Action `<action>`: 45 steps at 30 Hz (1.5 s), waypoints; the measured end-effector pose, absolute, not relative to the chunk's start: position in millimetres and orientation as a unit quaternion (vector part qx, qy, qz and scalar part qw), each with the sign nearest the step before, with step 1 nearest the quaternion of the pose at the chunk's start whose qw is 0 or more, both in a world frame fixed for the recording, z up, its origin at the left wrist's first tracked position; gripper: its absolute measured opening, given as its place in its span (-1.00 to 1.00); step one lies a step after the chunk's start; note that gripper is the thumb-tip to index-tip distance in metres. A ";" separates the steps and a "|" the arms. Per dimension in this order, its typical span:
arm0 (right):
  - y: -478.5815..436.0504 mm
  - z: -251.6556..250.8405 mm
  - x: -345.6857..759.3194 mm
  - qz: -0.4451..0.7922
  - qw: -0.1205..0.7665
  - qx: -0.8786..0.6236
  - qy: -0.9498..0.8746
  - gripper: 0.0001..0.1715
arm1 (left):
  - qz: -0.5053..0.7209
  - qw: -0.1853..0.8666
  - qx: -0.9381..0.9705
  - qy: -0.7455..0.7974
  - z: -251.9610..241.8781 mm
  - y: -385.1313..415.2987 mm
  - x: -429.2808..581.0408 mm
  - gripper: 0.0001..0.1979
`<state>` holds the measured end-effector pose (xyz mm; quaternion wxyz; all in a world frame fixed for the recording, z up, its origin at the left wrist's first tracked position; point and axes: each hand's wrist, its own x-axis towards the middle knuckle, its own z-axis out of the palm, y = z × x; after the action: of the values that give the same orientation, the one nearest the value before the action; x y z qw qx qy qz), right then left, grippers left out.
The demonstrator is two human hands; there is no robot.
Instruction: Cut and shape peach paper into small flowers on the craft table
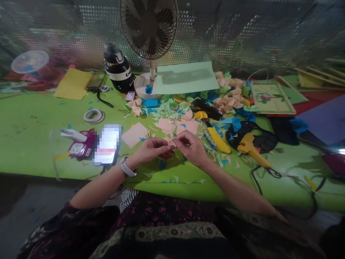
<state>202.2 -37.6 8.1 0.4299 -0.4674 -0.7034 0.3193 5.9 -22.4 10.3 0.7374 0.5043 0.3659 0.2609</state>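
Above the front of the green table, my left hand point(155, 148) and my right hand point(191, 146) meet, fingertips close together. Between them is a small piece of pink paper point(171, 142), pinched by both hands; its exact shape is partly covered by my fingers. Just beyond my hands lie pink paper sheets point(165, 125) among many green and blue scraps. A square pink sheet point(135, 135) rests left of my left hand. Beyond my right hand is a yellow-handled cutter or scissors point(219, 139), its kind unclear.
A phone point(107, 145) and tape roll point(93, 116) lie left. Behind stand a fan point(148, 28) and black bottle point(118, 70). A yellow glue gun point(252, 149) with a cable lies right. Paper flowers point(229, 97) and a decorated card point(272, 97) are at the back right.
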 end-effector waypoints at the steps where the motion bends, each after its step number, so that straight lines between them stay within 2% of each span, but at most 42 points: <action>1: -38.3 8.4 201.9 0.313 0.431 -0.465 -0.708 -0.75 | 0.259 0.737 0.506 0.365 10.0 -22.3 6.1 -0.62; 5: -39.7 11.5 201.7 0.312 0.429 -0.467 -0.708 -0.71 | 0.261 0.740 0.508 0.355 9.4 -21.9 6.9 -0.60; 9: -40.7 14.9 202.7 0.359 0.372 -0.476 -0.712 -0.64 | 0.261 0.742 0.513 0.345 10.3 -22.3 7.0 -0.62; 15: -42.9 11.9 199.7 0.304 0.341 -0.472 -0.754 -0.61 | 0.258 0.736 0.522 0.346 8.1 -23.2 6.7 -0.62; 20: -36.0 21.4 210.4 0.298 0.312 -0.486 -0.760 -0.47 | 0.277 0.710 0.530 0.372 8.8 -21.9 6.7 -0.61; 23: -30.6 36.5 231.9 0.265 0.230 -0.521 -0.778 -0.56 | 0.329 0.687 0.514 0.395 9.8 -18.9 5.7 -0.60; 25: -29.3 45.2 245.7 0.217 0.133 -0.561 -0.788 -0.68 | 0.366 0.675 0.492 0.411 9.4 -16.5 4.3 -0.62; 28: -31.2 51.3 255.6 0.151 -0.010 -0.582 -0.799 -0.74 | 0.395 0.668 0.471 0.419 7.9 -13.8 2.0 -0.65; 31: -34.8 51.5 253.6 0.117 -0.082 -0.582 -0.801 -0.79 | 0.405 0.662 0.468 0.423 6.9 -12.8 0.4 -0.65; 41: -30.8 45.1 261.3 0.140 -0.053 -0.585 -0.797 -0.81 | 0.412 0.656 0.470 0.424 6.2 -14.0 1.2 -0.66; 43: -27.3 45.8 269.5 0.182 -0.020 -0.598 -0.780 -0.84 | 0.416 0.659 0.468 0.416 7.3 -14.4 1.8 -0.66; 45: -24.4 46.9 275.3 0.267 0.053 -0.615 -0.740 -0.82 | 0.417 0.663 0.467 0.410 9.2 -15.0 2.8 -0.66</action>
<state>275.3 -24.4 46.9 0.0526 -0.6155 -0.7396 0.2673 2.8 -15.0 9.2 0.6630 0.4668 0.4104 0.4174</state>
